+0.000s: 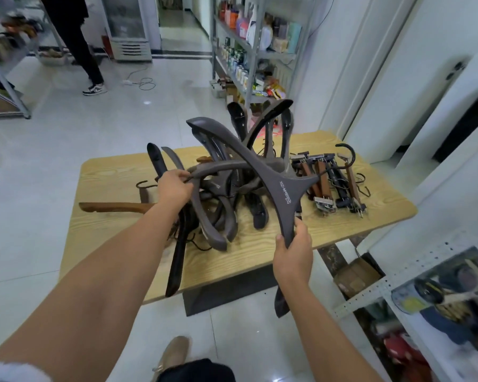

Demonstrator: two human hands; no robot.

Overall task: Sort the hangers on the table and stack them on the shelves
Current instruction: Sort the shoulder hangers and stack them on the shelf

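Grey hanger (273, 183) gripped by right hand (293, 252), left hand (174, 187) gripping another hanger (218, 166), pile (229, 208) on table (384, 213)

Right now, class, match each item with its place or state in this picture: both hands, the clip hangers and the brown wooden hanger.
1 left hand
2 right hand
3 clip hangers
4 brown wooden hanger

A lying by the table's left edge
B gripping the lettered grey hanger
C grouped at the table's right
D gripping a curved grey hanger

Pairs: 1-D, 2-B, 3-C, 4-A

Left hand (174, 186) gripping, right hand (293, 250) seemingly pinching
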